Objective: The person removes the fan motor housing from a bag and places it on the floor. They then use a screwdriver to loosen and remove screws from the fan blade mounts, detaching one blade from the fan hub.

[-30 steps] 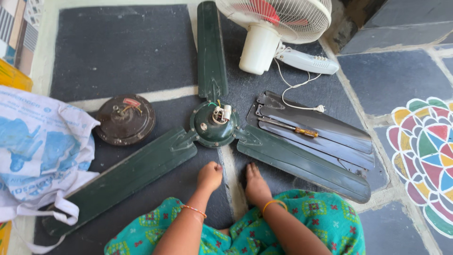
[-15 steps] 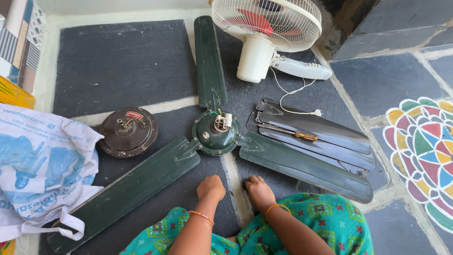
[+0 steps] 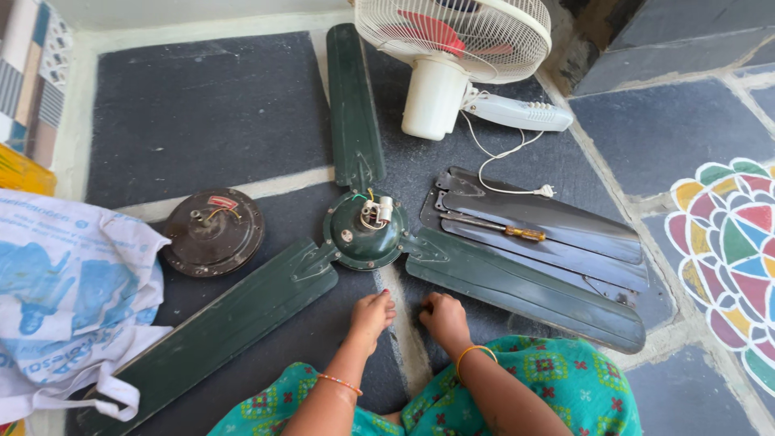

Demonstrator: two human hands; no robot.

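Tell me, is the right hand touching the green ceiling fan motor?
Apart. The head view shows the right hand on the floor, with a strip of dark stone visible between its knuckles and the green fan motor.

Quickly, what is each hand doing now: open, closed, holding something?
Left hand: loosely curled on the floor, holding nothing visible.
Right hand: curled on the floor, holding nothing visible.

We see a white table fan (image 3: 452, 48) at the top, its plug (image 3: 546, 191) trailing. A brown motor (image 3: 212, 231) sits beside a white bag (image 3: 69, 299). A painted floor pattern (image 3: 731, 250) lies right.
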